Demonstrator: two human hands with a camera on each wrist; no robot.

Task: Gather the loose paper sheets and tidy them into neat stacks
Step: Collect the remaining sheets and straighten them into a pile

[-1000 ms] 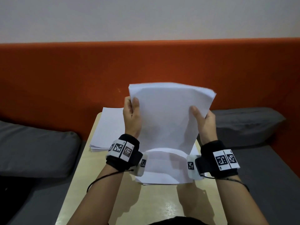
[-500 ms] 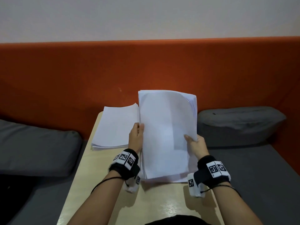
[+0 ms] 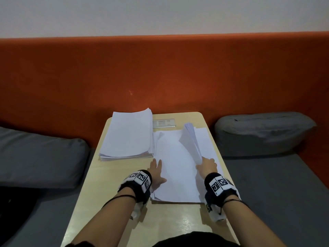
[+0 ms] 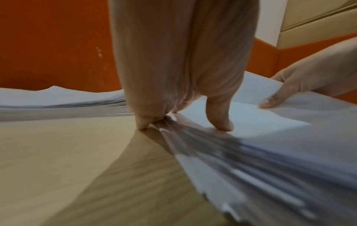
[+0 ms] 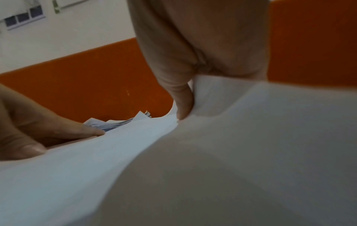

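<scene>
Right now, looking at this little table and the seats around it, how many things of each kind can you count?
Paper stacks: 2, a neat one at the far left and one under the hands
Grey cushions: 2, on the left and on the right
Hands: 2, left and right
Tables: 1
Total: 7

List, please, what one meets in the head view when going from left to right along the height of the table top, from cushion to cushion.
Left grey cushion → finished paper stack → left hand → flat paper pile → lifted sheets held by the right hand → right grey cushion.
</scene>
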